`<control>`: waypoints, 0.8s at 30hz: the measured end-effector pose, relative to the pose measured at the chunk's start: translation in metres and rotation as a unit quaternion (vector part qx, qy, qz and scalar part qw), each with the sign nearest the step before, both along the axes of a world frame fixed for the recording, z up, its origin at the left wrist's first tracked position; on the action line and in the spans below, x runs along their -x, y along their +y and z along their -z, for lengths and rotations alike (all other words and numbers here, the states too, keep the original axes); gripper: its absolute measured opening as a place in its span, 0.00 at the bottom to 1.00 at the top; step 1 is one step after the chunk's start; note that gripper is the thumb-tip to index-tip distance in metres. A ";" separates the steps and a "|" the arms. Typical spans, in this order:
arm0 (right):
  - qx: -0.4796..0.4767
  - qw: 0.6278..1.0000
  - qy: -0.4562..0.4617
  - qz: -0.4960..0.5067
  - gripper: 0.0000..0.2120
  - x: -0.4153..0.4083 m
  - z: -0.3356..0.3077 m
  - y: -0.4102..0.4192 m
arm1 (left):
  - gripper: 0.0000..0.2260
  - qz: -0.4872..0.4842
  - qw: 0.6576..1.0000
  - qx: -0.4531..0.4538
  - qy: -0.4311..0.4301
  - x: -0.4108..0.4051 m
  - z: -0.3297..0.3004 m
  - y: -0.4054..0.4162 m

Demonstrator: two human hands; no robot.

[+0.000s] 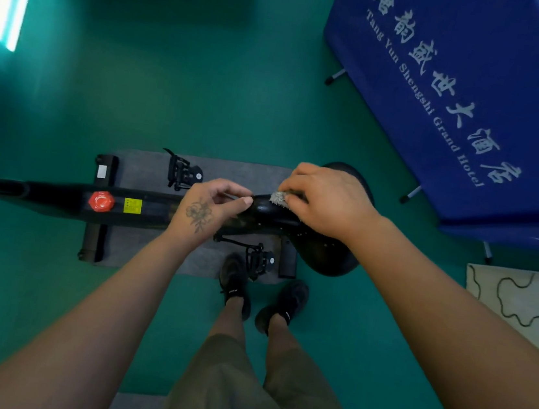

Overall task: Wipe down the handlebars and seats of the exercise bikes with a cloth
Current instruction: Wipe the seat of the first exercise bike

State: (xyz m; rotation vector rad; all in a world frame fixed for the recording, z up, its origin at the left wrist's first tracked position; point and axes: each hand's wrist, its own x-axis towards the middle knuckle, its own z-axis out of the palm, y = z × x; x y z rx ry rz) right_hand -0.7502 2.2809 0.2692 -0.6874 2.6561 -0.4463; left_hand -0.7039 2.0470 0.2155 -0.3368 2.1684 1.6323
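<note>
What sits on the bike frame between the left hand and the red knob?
In the head view, a yellow label lies on the black frame between the left hand and the red knob; otherwise that stretch is bare frame.
</note>
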 end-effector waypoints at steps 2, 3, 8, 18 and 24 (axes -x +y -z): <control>-0.018 1.000 -0.007 -0.017 0.14 0.005 -0.004 0.003 | 0.04 0.001 1.000 -0.001 -0.002 0.001 0.000 0.000; -0.031 0.999 -0.007 -0.024 0.14 0.008 -0.005 0.006 | 0.04 0.002 1.000 0.001 -0.004 0.002 0.000 0.000; -0.084 0.996 -0.009 -0.026 0.13 0.021 -0.011 0.028 | 0.02 0.014 1.000 0.013 -0.003 0.001 0.004 -0.002; -0.078 0.995 -0.044 -0.045 0.13 0.026 -0.007 -0.003 | 0.05 0.008 1.000 0.021 -0.006 0.006 0.007 0.004; -0.109 0.992 -0.037 -0.055 0.14 0.042 -0.005 0.018 | 0.06 0.021 1.000 0.019 -0.009 0.010 0.006 0.003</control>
